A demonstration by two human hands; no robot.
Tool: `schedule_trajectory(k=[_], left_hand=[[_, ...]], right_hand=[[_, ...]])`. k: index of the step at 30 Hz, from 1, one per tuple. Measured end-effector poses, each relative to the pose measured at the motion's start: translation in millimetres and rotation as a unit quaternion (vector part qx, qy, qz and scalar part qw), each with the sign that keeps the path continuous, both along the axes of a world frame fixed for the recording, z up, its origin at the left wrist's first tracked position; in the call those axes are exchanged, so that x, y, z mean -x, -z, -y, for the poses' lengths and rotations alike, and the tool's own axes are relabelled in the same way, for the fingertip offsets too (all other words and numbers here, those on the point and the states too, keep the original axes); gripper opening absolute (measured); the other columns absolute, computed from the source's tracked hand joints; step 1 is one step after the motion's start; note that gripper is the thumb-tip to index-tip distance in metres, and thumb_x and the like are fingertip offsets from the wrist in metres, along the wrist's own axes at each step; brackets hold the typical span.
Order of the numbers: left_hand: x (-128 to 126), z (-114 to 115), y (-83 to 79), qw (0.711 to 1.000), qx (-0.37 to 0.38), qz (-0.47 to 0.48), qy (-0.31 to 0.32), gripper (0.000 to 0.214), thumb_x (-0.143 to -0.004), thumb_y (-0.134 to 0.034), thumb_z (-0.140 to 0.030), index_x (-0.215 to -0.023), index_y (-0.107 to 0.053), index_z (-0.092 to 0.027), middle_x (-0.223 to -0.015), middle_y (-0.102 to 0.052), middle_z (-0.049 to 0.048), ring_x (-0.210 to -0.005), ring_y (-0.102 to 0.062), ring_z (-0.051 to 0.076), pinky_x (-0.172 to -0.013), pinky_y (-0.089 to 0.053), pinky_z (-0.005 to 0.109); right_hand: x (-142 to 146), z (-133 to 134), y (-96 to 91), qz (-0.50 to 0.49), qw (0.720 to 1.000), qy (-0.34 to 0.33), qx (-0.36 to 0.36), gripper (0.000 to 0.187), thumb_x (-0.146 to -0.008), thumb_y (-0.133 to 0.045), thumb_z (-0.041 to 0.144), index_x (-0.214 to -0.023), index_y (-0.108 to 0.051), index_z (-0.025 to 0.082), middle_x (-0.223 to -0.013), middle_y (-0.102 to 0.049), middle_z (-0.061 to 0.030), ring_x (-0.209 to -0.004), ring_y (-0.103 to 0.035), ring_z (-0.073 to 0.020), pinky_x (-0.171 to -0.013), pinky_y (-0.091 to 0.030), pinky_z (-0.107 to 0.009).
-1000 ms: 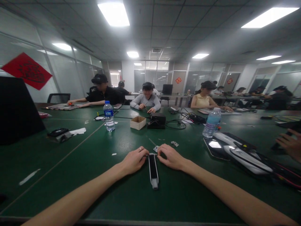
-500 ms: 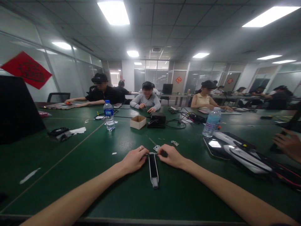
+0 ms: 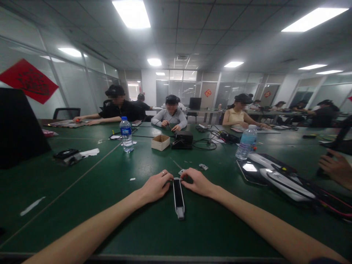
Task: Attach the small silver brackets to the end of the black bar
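A narrow black device with a white rim [image 3: 178, 198] lies lengthwise on the green table [image 3: 115, 183], its far end between my two hands. My left hand [image 3: 156, 187], a ring on one finger, rests curled against the left side of that far end, fingertips pinching it. My right hand [image 3: 198, 182] is curled on the right side of the same end, fingers closed on it. Two small metal hinge-like parts [image 3: 204, 167] lie just beyond my hands.
A water bottle [image 3: 126, 134], a small cardboard box [image 3: 161, 142] and a black unit with cables [image 3: 182, 140] stand farther back. A second bottle [image 3: 246, 142] and long white-and-black devices [image 3: 280, 176] lie at right. Another person's hand [image 3: 335, 167] is at the right edge. Several people sit opposite.
Both hands stay pinched on the far end of the device. The view has shifted slightly; the hands and device barely moved.
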State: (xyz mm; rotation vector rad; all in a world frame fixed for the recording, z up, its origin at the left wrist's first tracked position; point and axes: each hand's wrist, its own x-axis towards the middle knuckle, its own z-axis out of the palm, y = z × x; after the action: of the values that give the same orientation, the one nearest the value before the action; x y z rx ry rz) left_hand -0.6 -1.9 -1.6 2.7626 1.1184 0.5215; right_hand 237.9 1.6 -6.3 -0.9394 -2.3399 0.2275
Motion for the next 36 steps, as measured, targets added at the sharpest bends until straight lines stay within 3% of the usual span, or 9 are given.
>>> schedule_trajectory(k=[6, 10, 17, 22, 29, 36], left_hand=[[0, 1, -0.7, 1.000, 0.008, -0.001, -0.005, 0.026, -0.090, -0.045, -0.015, -0.114, -0.053, -0.022, -0.114, -0.056, 0.0049, -0.094, -0.060, 0.018, -0.084, -0.050, 0.030], [0, -1, 0.4, 1.000, 0.010, 0.003, -0.003, 0.025, -0.092, -0.046, -0.017, -0.115, -0.052, -0.023, -0.114, -0.055, 0.0045, -0.094, -0.060, 0.018, -0.083, -0.050, 0.030], [1, 0, -1.6, 1.000, 0.015, 0.002, -0.004, 0.025, -0.092, -0.046, -0.017, -0.115, -0.052, -0.023, -0.115, -0.054, 0.0044, -0.091, -0.060, 0.018, -0.078, -0.050, 0.029], [1, 1, -3.0, 1.000, 0.023, 0.003, 0.000, 0.026, -0.092, -0.045, -0.017, -0.117, -0.052, -0.023, -0.117, -0.053, 0.0049, -0.093, -0.059, 0.018, -0.079, -0.050, 0.029], [1, 2, -3.6, 1.000, 0.023, 0.003, -0.001, 0.025, -0.092, -0.046, -0.016, -0.116, -0.051, -0.023, -0.116, -0.054, 0.0045, -0.093, -0.059, 0.018, -0.081, -0.050, 0.030], [1, 1, -2.0, 1.000, 0.012, -0.001, 0.000, 0.026, -0.092, -0.047, -0.016, -0.116, -0.051, -0.024, -0.115, -0.054, 0.0036, -0.094, -0.060, 0.018, -0.083, -0.050, 0.030]], right_hand=[[-11, -4, -6.5, 0.046, 0.997, -0.001, -0.066, 0.017, -0.083, -0.064, 0.021, -0.099, -0.062, 0.017, -0.098, -0.067, -0.0078, -0.090, -0.060, -0.0205, -0.083, -0.047, -0.035], [-36, -15, -18.2, 0.129, 0.985, 0.045, -0.106, 0.014, -0.087, -0.054, 0.018, -0.097, -0.064, 0.015, -0.094, -0.067, -0.0093, -0.088, -0.059, -0.0209, -0.080, -0.044, -0.034], [-76, -31, -28.2, 0.232, 0.967, 0.095, -0.051, 0.019, -0.082, -0.053, 0.009, -0.090, -0.069, 0.017, -0.093, -0.066, -0.0083, -0.090, -0.057, -0.0213, -0.080, -0.042, -0.032], [-77, -31, -24.6, 0.212, 0.975, 0.065, -0.023, 0.020, -0.080, -0.058, 0.012, -0.094, -0.071, 0.019, -0.095, -0.067, -0.0088, -0.091, -0.057, -0.0226, -0.080, -0.043, -0.034], [-78, -38, -14.5, 0.170, 0.980, 0.098, 0.017, 0.004, -0.077, -0.066, 0.022, -0.076, -0.069, 0.020, -0.080, -0.066, -0.0059, -0.081, -0.057, -0.0213, -0.073, -0.044, -0.032], [-75, -32, -22.1, 0.164, 0.962, 0.152, 0.156, 0.006, -0.071, -0.067, 0.018, -0.067, -0.063, 0.018, -0.071, -0.063, -0.0027, -0.062, -0.057, -0.0155, -0.055, -0.039, -0.024]])
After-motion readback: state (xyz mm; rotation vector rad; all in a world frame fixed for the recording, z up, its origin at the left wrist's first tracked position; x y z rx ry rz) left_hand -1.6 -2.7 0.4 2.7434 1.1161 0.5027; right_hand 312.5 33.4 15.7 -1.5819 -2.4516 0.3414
